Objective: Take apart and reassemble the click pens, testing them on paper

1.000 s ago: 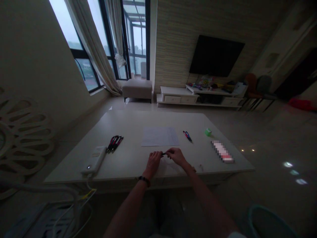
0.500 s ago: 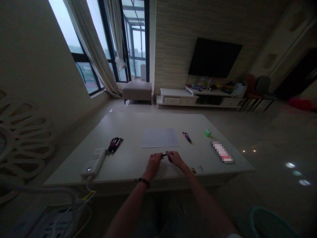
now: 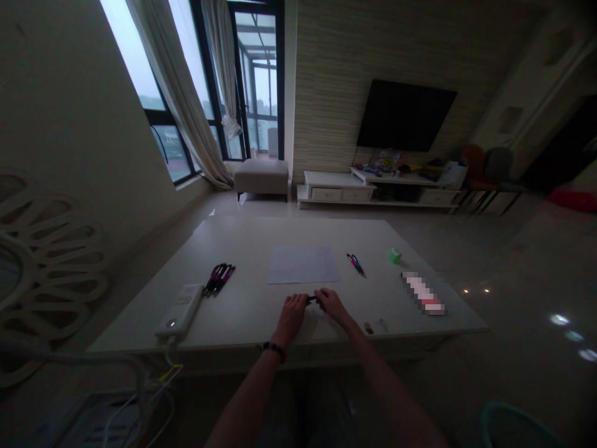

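Note:
A short dark stretch of a pen (image 3: 312,298) shows between my two hands, just above the near part of the white table. One end of it is in the closed fingers of my left hand (image 3: 293,312). On the other end, the fingertips of my right hand (image 3: 330,303) are pinched; the fingers cover most of the pen. Beyond the hands lies a sheet of white paper (image 3: 304,266). Two pens (image 3: 356,264) rest to the right of the sheet, and a bundle of several dark and pink pens (image 3: 219,279) lies to its left.
A white power strip (image 3: 181,310) sits at the table's (image 3: 252,323) left side. Toward the right are a small green box (image 3: 395,255) and a pixelated long object (image 3: 423,292). A small brown piece (image 3: 368,328) lies near the front edge, beside a clear scrap (image 3: 383,325).
The view has shifted a little, so the table and everything on it appear slightly lower and farther right. Both hands keep hold of the pen, with little visible movement.

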### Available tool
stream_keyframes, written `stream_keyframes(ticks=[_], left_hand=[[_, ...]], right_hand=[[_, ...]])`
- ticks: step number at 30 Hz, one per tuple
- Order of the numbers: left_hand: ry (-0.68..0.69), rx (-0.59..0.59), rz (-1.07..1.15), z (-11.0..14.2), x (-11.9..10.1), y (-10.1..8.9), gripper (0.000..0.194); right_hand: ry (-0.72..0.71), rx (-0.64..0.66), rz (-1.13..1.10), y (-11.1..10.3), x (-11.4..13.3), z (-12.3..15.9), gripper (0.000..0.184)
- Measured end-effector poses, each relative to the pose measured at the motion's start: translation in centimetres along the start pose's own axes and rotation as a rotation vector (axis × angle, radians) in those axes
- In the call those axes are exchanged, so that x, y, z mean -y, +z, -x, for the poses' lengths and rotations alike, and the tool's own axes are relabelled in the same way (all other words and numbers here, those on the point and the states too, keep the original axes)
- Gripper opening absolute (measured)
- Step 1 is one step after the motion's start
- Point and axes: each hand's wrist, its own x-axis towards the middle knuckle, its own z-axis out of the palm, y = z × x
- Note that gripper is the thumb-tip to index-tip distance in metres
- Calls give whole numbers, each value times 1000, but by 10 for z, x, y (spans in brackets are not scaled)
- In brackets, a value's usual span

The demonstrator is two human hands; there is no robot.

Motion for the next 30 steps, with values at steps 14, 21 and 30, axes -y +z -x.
stream_keyframes(ticks=[14, 21, 30], left_hand=[[-5, -54, 23, 1, 0, 3, 14], [14, -68, 42, 1, -1, 3, 12], [11, -58, 30, 2, 0, 2, 13]], right_hand=[[-55, 109, 70, -11, 9, 3, 45], [-19, 105, 25, -11, 3, 2, 49], [-30, 114, 112, -17, 10, 5, 50]])
